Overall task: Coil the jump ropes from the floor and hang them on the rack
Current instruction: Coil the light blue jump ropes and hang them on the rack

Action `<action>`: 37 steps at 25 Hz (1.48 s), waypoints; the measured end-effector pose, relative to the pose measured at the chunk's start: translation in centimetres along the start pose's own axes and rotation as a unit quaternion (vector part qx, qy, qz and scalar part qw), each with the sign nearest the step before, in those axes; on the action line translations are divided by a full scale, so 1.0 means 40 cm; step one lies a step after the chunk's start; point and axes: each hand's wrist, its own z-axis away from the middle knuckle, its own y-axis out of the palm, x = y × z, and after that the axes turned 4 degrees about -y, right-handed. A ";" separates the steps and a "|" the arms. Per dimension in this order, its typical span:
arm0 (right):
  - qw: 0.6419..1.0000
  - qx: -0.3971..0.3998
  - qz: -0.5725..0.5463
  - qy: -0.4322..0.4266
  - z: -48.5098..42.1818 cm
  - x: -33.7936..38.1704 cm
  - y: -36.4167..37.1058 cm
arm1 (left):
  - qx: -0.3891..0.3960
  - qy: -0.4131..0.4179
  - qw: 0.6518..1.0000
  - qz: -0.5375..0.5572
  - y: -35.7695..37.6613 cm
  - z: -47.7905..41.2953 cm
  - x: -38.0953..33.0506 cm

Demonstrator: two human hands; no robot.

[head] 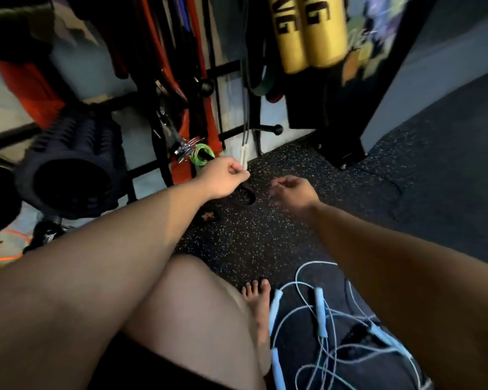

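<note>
Several light-blue jump ropes (pixel 321 313) with pale foam handles lie tangled on the floor at the bottom right, beside a bare foot (pixel 258 299). My left hand (pixel 226 177) is stretched out low in front of the rack (pixel 237 133), its fingers curled and pinched together above a dark rope loop (pixel 248 196) that seems to hang from it. My right hand (pixel 292 190) hovers just to the right with its fingers curled. Blur hides whether a strand runs through it. A green coiled rope (pixel 199 154) hangs on a rack peg.
Red and black bands (pixel 164 52) and two yellow pads (pixel 307 32) hang from the black rack. A white-handled rope (pixel 244 153) dangles by the wall. A black ridged roller (pixel 68 167) sits at the left, with orange cord (pixel 9 249) below it. The floor is speckled dark rubber (pixel 265 243).
</note>
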 end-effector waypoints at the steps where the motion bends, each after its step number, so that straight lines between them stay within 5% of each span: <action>1: 1.000 -0.014 0.004 -0.002 0.045 -0.009 -0.025 | 0.015 0.017 1.000 -0.019 0.012 0.032 -0.039; 7: 0.994 -0.089 0.056 0.015 0.298 -0.184 -0.195 | 0.108 0.092 0.988 -0.065 0.255 0.212 -0.191; 14: 0.978 -0.121 0.123 0.120 0.564 -0.523 -0.328 | 0.232 0.112 0.958 -0.128 0.605 0.357 -0.141; 30: 0.965 0.023 0.097 0.242 0.602 -0.919 -0.221 | 0.380 0.027 0.908 -0.176 0.955 0.356 0.108; 34: 0.963 0.024 0.069 0.259 0.548 -0.941 -0.210 | 0.370 0.141 0.869 -0.296 1.000 0.303 0.124; 37: 0.962 0.027 0.035 0.268 0.512 -0.950 -0.187 | 0.358 0.298 0.778 -0.422 1.033 0.273 0.120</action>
